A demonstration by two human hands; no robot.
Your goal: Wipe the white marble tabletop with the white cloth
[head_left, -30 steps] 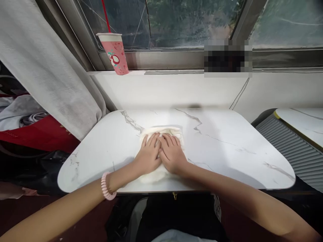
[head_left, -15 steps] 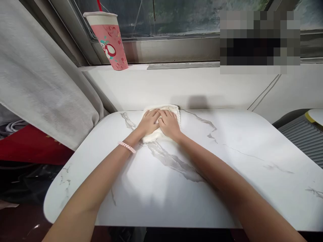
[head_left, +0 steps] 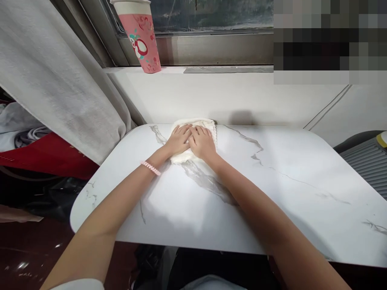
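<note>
A cream-white cloth (head_left: 178,158) lies on the white marble-patterned table (head_left: 169,205), close to its back edge by the wall. My left hand (head_left: 179,140) rests flat on the left part of the cloth, palm down with fingers stretched out. Beside it, my right hand (head_left: 202,141) presses flat on the cloth too, its fingers pointing at the wall. The two hands touch at the fingers and thumbs. A pink coiled band (head_left: 150,168) circles my left wrist.
A pink paper cup (head_left: 142,42) stands on the window ledge at the back left. A grey curtain (head_left: 75,80) hangs along the left side, with a red cloth-like thing (head_left: 57,155) below it. A ridged grey object (head_left: 364,161) is past the table's right edge.
Both hands stay flat on the cloth, which keeps about the same place on the table. The view has shifted, so the cup sits higher and more of the floor shows.
</note>
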